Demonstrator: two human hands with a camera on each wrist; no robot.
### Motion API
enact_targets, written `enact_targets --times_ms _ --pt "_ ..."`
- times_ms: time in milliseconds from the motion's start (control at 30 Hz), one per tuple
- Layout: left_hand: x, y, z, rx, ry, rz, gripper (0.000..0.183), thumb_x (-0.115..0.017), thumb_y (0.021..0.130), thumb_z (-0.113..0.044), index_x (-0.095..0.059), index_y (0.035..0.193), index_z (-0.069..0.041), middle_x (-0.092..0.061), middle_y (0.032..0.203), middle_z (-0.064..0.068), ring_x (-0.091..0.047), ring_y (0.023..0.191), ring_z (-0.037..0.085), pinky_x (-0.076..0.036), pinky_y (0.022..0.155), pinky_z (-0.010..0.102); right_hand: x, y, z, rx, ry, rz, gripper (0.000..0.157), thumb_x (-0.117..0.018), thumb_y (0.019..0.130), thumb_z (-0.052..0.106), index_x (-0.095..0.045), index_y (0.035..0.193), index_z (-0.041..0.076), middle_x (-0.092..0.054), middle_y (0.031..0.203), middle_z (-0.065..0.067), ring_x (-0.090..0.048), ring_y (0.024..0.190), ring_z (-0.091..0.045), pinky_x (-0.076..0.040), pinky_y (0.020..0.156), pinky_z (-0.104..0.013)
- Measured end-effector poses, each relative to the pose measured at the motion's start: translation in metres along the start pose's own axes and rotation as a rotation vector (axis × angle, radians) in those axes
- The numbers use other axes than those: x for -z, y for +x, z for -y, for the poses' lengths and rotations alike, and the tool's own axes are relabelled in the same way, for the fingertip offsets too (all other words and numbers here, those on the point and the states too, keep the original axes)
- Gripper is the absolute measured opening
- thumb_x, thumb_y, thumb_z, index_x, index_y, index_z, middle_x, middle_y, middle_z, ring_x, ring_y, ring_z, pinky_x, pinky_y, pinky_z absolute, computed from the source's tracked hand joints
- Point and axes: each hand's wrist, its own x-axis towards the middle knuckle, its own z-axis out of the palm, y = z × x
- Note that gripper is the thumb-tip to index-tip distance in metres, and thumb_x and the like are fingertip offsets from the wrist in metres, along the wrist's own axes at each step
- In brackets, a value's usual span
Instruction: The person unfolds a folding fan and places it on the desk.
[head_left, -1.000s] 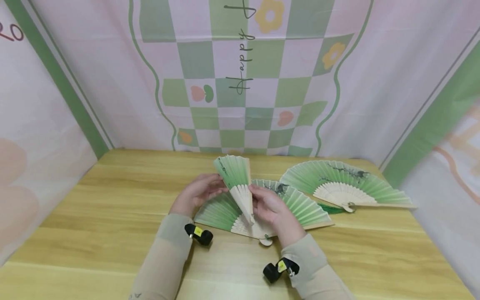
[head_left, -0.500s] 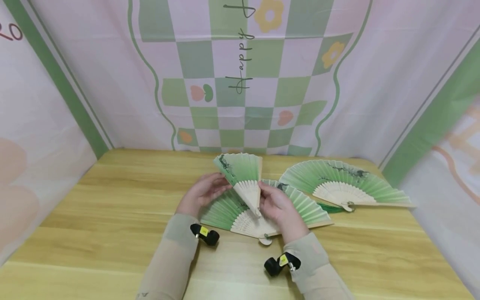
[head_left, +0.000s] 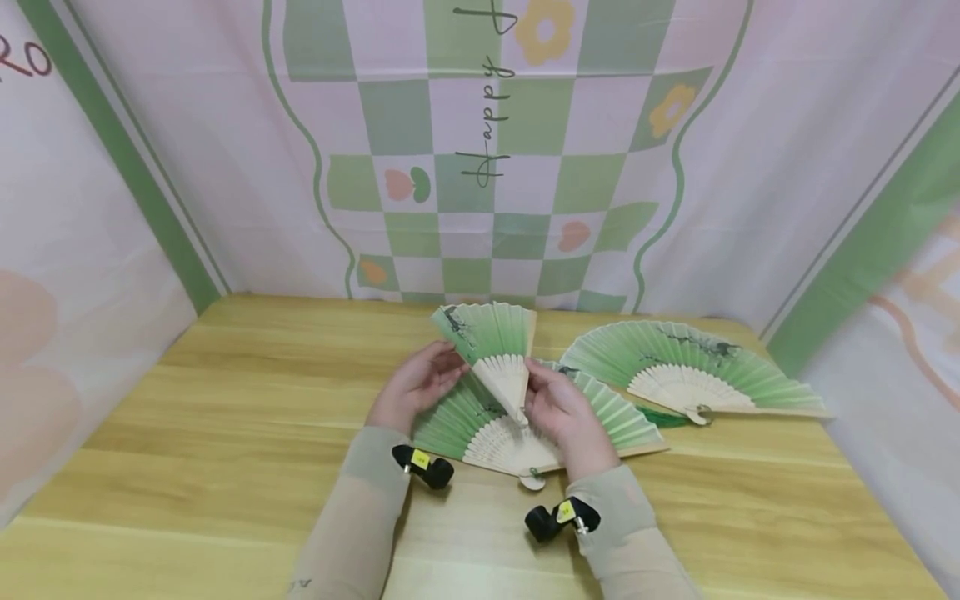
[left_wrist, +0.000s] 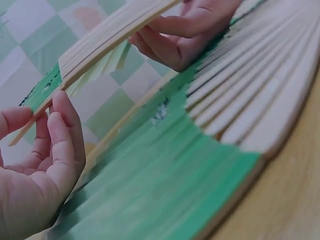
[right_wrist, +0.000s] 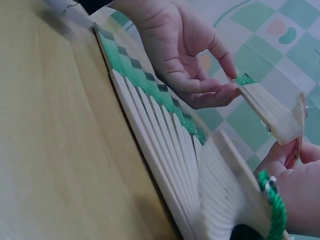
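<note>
A partly spread green folding fan (head_left: 491, 333) with pale ribs and a dark branch print is held up in the head view. My left hand (head_left: 416, 387) pinches its left edge between thumb and fingertips, which the left wrist view shows close by on the edge rib (left_wrist: 75, 75). On the other side, my right hand (head_left: 558, 408) grips the right outer rib near the ribs' lower part. Beneath both hands a second green folding fan (head_left: 450, 425) lies spread on the table, its middle partly covered. Green cord (right_wrist: 275, 205) shows at that fan's pivot in the right wrist view.
A third spread folding fan (head_left: 690, 358) lies at the right of the wooden table (head_left: 225, 400), with a green tassel (head_left: 663, 417) beside its pivot. Behind the table hangs a checkered cloth (head_left: 465, 183). Each sleeve carries a small black wrist camera (head_left: 431, 468).
The held fan has spread wider, its right edge moving right with the right hand. My left hand has also shifted slightly rightward. Both fans on the table stay put.
</note>
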Motion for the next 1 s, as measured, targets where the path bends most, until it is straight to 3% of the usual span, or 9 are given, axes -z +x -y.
enact_targets --times_ms 367,533,867,1000 --pt "-0.001 0.0 0.0 -0.019 0.0 -0.005 0.01 -0.051 0.101 -0.016 -0.06 0.098 -0.013 -0.066 0.098 0.004 -0.065 0.088 0.015 -0.055 0.076 0.016 0.0 -0.002 0.007 0.051 0.018 -0.037 0.023 -0.041 0.105 0.008 -0.061 0.093 0.008 -0.066 0.093 -0.001 -0.062 0.092 -0.01 -0.054 0.086 -0.019" --pt "0.001 0.001 0.0 -0.015 -0.022 -0.017 0.012 -0.051 0.101 -0.015 -0.06 0.094 -0.014 -0.067 0.096 0.004 -0.067 0.087 0.017 -0.056 0.076 0.017 0.0 -0.006 0.01 0.082 0.053 -0.072 0.015 -0.042 0.104 0.007 -0.056 0.099 0.009 -0.062 0.095 0.0 -0.055 0.098 -0.01 -0.051 0.09 -0.017" --pt "0.001 -0.003 0.0 -0.011 -0.044 -0.001 0.011 -0.05 0.102 -0.016 -0.059 0.097 -0.014 -0.067 0.099 0.004 -0.067 0.086 0.015 -0.056 0.072 0.016 0.005 -0.006 0.014 0.091 0.109 -0.093 0.007 -0.043 0.104 0.008 -0.048 0.103 0.011 -0.059 0.091 0.002 -0.055 0.093 -0.008 -0.05 0.087 -0.017" --pt "0.002 -0.002 -0.001 -0.011 -0.056 0.004 0.01 -0.05 0.102 -0.017 -0.059 0.097 -0.015 -0.067 0.099 0.004 -0.067 0.087 0.016 -0.056 0.072 0.016 0.006 -0.007 0.015 0.093 0.108 -0.099 0.006 -0.043 0.104 0.009 -0.047 0.108 0.011 -0.059 0.095 0.002 -0.053 0.1 -0.008 -0.049 0.091 -0.017"
